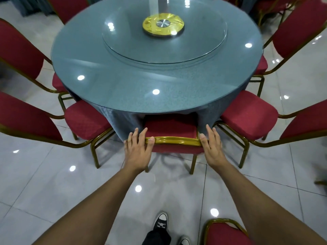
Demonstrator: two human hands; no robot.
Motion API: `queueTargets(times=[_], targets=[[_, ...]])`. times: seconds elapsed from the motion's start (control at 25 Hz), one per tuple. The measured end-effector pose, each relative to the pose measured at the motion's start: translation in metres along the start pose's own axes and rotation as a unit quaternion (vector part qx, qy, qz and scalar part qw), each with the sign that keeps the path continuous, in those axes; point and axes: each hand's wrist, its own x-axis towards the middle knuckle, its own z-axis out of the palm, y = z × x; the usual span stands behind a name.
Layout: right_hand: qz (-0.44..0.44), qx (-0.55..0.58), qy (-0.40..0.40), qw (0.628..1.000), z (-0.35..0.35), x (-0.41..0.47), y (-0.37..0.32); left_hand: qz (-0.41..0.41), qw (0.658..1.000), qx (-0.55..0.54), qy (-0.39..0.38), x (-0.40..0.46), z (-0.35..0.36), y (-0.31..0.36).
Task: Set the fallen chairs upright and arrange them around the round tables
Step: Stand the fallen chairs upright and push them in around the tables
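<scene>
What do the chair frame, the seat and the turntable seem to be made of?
Chair frame: likely metal tube, glossy gold paint, by its shine. Seat: red woven fabric, matt, quilted-looking. Turntable: clear glass, mirroring the ceiling lights.

One round table [123, 89] with one glass turntable [164, 48] and one gold hub [163, 24]. At least eight red chairs with gold frames show, some only partly. Two hands, left [137, 149] and right [211, 147]. Two black sneakers [161, 222].
</scene>
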Motion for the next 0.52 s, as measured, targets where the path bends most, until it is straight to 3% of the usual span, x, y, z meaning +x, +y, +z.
queueTargets(times=[0.2,0.4,0.52], targets=[[0.013,-0.033,-0.006,0.999,-0.004,0.009,-0.004,0.007,0.998,0.058,-0.004,0.004,-0.009,0.012],[-0.001,-0.032,0.073,0.997,-0.015,-0.008,-0.017,0.178,0.982,0.066,-0.003,-0.001,-0.009,0.071],[-0.01,-0.013,0.128,0.992,-0.046,-0.02,-0.005,0.236,0.97,0.047,-0.035,-0.003,0.013,0.121]])
